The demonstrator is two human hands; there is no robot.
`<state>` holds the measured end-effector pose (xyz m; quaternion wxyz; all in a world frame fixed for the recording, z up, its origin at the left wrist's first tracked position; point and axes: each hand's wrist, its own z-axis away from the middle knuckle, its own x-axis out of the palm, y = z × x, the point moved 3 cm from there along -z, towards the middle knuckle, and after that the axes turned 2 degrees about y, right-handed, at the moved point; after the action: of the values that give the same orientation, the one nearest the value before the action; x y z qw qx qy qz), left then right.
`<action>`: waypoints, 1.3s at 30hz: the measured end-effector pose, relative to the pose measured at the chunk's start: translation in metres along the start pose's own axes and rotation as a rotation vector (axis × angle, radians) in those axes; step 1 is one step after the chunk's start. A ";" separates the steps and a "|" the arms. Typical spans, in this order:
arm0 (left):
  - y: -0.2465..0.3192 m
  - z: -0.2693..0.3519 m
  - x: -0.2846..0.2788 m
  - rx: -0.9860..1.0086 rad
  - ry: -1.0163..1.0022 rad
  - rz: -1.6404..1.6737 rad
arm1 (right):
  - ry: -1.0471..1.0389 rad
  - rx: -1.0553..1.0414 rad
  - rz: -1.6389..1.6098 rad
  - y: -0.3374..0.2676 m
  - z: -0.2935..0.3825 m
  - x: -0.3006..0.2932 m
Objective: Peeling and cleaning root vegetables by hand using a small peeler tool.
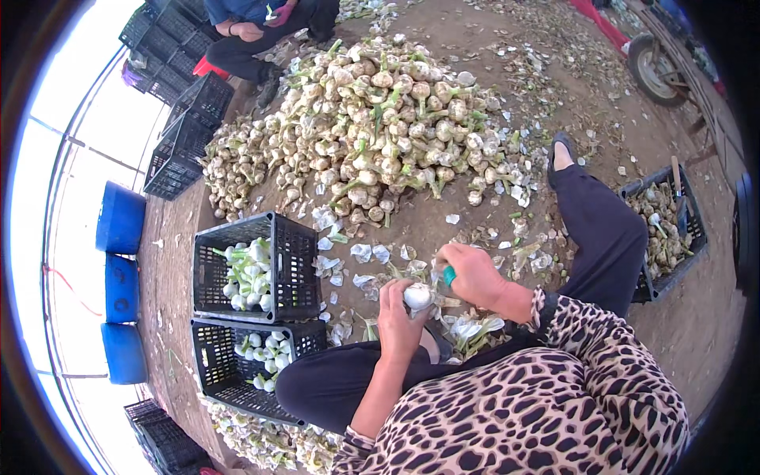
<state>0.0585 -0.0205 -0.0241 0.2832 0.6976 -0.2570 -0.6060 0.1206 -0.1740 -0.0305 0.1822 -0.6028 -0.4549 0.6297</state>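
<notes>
My left hand (396,320) grips a white garlic bulb (419,295) in front of my lap. Close by on its right, my right hand (475,274) is curled around a small green object (449,275), perhaps a handle; most of it is hidden by the fingers. Beneath my hands lie loose garlic skins (469,328) and cut stalks. Beyond them rises a large heap of unpeeled garlic (380,130) with stems. To my left stand two black plastic crates, an upper one (297,267) and a lower one (225,389), both holding clean white bulbs.
A black crate (697,237) on the right holds garlic and a wooden-handled tool (678,190). Blue tubs (122,291) and stacked crates (178,148) line the left. Another person (255,35) sits behind the heap. A wheeled cart (656,68) stands at far right.
</notes>
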 end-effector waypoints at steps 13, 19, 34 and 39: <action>-0.009 0.004 0.007 -0.231 -0.053 0.587 | -0.073 0.146 -0.453 -0.008 -0.002 -0.016; -0.007 0.002 0.014 -0.211 -0.107 0.454 | -0.055 -0.260 -0.294 -0.021 0.008 -0.006; -0.009 0.000 -0.025 -0.275 0.259 1.036 | 0.019 0.353 -0.558 0.061 -0.004 0.027; -0.098 0.026 -0.188 -0.090 0.541 1.617 | -0.416 0.166 -0.004 0.106 0.039 0.056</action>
<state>0.0089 0.1782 0.0352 0.7079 0.4083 -0.5750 -0.0396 0.1065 -0.1997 -0.1531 0.1346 -0.4420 -0.4304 0.7754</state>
